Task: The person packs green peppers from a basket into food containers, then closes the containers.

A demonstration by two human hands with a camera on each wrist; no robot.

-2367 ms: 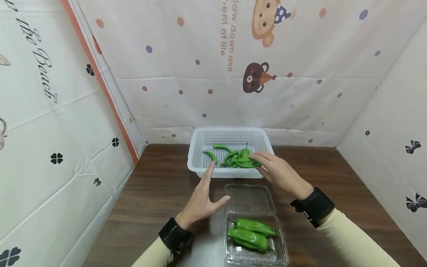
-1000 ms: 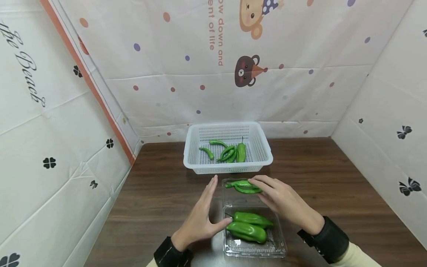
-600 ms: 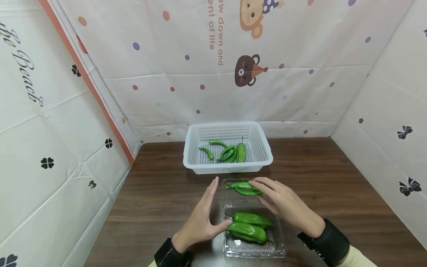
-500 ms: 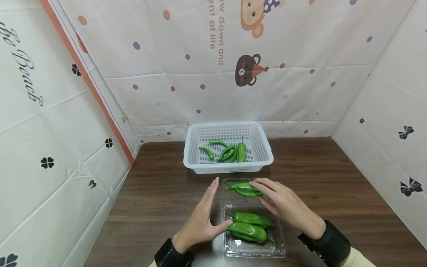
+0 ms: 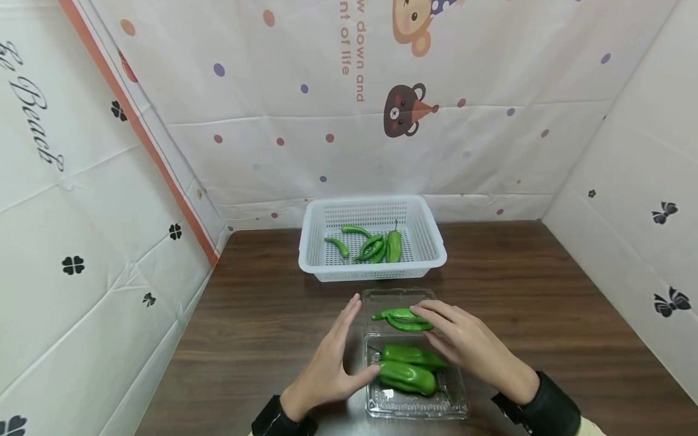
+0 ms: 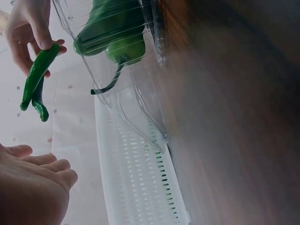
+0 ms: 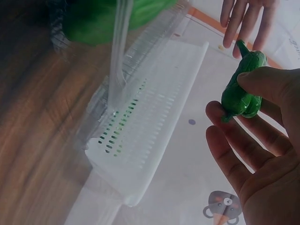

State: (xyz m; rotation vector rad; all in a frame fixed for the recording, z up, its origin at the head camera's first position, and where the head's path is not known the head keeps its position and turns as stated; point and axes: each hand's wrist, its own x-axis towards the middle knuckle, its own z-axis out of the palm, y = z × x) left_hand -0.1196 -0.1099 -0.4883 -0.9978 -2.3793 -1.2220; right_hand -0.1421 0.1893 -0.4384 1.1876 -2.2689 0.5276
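Between thumb and fingers, my right hand (image 5: 474, 348) pinches a small bunch of slim green chili peppers (image 5: 408, 326). They hang in the air over the raised-edge lid of a clear plastic clamshell box (image 5: 417, 413). Two large green peppers (image 5: 408, 376) lie side by side in the box's base, nearer to me. My left hand (image 5: 326, 370) is held just left of the box, fingers straight and thumb spread, with nothing in it; its thumb tip overlaps one large pepper in the head view. The right wrist view shows the thumb pressed on the held chili peppers (image 7: 246, 82).
Behind the box stands a white perforated basket (image 5: 376, 274) at the back of the brown wooden table (image 5: 245, 339). Several slim green chilies (image 5: 338, 247) and a thicker green pepper (image 5: 394, 247) lie in it. Printed white cloths hang at the back and both sides.
My right hand has brought the bunch of chili peppers out of the basket and towards me, above the box lid. Most recently it has lowered slightly. My left hand stays beside the box.
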